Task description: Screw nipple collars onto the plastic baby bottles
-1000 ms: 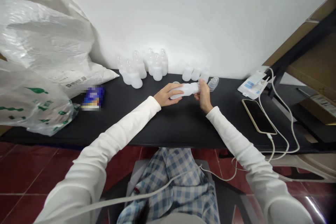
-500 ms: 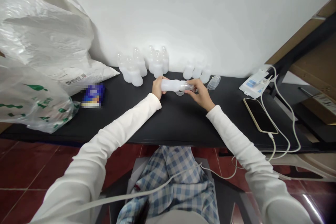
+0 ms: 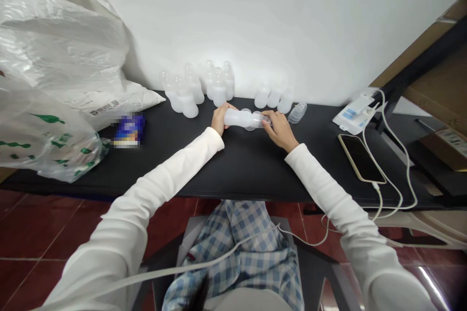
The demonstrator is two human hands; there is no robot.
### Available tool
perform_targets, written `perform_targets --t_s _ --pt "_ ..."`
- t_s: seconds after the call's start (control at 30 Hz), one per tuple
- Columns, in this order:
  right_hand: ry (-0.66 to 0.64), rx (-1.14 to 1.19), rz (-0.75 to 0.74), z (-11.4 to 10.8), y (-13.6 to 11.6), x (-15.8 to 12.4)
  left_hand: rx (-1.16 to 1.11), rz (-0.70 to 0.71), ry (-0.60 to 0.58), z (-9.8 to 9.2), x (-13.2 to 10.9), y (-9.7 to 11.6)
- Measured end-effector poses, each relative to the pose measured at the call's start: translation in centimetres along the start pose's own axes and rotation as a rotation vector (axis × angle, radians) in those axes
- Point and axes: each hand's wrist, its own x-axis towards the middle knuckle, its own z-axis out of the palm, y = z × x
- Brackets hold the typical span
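Observation:
My left hand [image 3: 220, 118] is shut around the closed end of a frosted plastic bottle [image 3: 239, 117], which lies on its side just above the black table top. My right hand [image 3: 280, 130] grips a clear plastic neck piece [image 3: 261, 119] at the bottle's other end, and my fingers hide part of it. A small clear ring [image 3: 250, 128] shows under the bottle, between my hands. I cannot tell whether it touches the bottle.
Several frosted bottles [image 3: 187, 102] stand along the wall, and a stack of clear caps [image 3: 296, 112] sits to their right. Plastic bags [image 3: 54, 43] and a blurred blue packet [image 3: 128, 131] lie left; a phone [image 3: 361, 159] with a white cable lies right.
Since the earliest view, the bottle has shifted left and my left hand has moved to its far end. My right hand has moved from upright at the bottle's end to lying lower over the clear piece.

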Motion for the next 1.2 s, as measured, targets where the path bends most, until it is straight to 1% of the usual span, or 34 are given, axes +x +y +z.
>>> perform_targets --t_s 0.1,0.17,0.23,0.3,0.43,0.5,0.7,0.77,0.87,0.93,1.0,1.1,1.2 --pt "-0.06 0.006 -0.002 0.1 0.1 0.0 0.008 0.027 0.006 -0.1 0.2 -0.1" --pt "-0.038 0.036 -0.054 0.2 0.2 0.1 0.023 0.041 0.017 -0.2 0.4 -0.2" --pt "0.022 0.041 -0.102 0.3 0.3 0.2 0.041 0.033 0.025 -0.2 0.6 -0.4" --pt "0.087 0.013 -0.113 0.4 0.3 0.2 0.029 -0.001 0.037 -0.1 0.8 -0.5" --pt "0.208 -0.051 -0.049 0.6 0.3 0.1 -0.101 -0.123 0.107 -0.2 1.3 -0.5" --pt "0.259 -0.04 -0.015 0.7 0.1 0.1 -0.153 -0.161 0.107 -0.3 1.6 -0.5" --pt "0.34 0.009 0.109 0.5 0.0 0.1 -0.264 -0.198 0.024 -0.8 1.9 -0.2" --pt "0.391 0.01 0.165 0.3 0.4 0.1 -0.29 -0.203 -0.03 -0.8 1.9 -0.1" --pt "0.471 0.029 0.254 0.1 1.2 -0.1 -0.286 -0.157 -0.148 -0.6 1.9 0.2" --pt "0.508 0.042 0.297 0.1 1.5 -0.2 -0.233 -0.099 -0.216 -0.2 2.1 0.4" --pt "0.53 0.046 0.322 0.2 1.6 -0.3 -0.127 -0.019 -0.228 0.3 2.9 0.6" --pt "0.559 0.038 0.354 0.1 1.6 -0.3 0.13 0.12 -0.156 1.2 5.1 0.5" --pt "0.587 0.038 0.382 -0.1 1.4 -0.2 0.399 0.165 -0.12 2.1 7.6 -0.1"
